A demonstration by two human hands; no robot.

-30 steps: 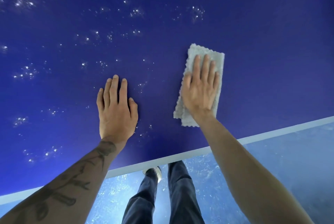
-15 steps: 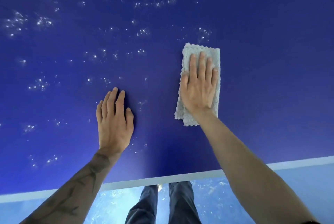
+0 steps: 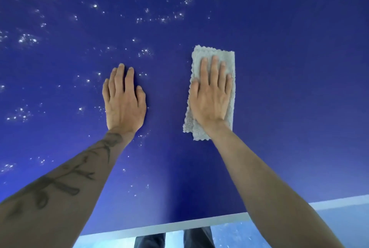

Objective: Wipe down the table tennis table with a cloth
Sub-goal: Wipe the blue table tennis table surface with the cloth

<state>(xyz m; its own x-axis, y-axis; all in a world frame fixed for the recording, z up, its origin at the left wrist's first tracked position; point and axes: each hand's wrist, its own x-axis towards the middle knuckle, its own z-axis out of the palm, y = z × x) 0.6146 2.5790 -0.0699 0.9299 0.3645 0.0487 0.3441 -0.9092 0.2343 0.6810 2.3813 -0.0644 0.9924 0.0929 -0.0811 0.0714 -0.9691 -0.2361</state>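
Observation:
The dark blue table tennis table (image 3: 279, 87) fills most of the view. A folded grey cloth (image 3: 229, 61) lies flat on it right of centre. My right hand (image 3: 211, 95) presses flat on the cloth with straight fingers, covering its middle. My left hand (image 3: 123, 99) rests flat on the bare tabletop to the left of the cloth, fingers straight and together. White specks (image 3: 26, 38) are scattered over the table's left and far parts; the surface right of the cloth looks plain blue.
The table's white edge line (image 3: 179, 226) runs along the bottom. Below it are a light blue floor (image 3: 235, 235) and my dark trouser legs (image 3: 197, 237).
Both flat hands have slid farther from the near edge, the right one carrying the cloth with it. The white edge line now sits lower in view.

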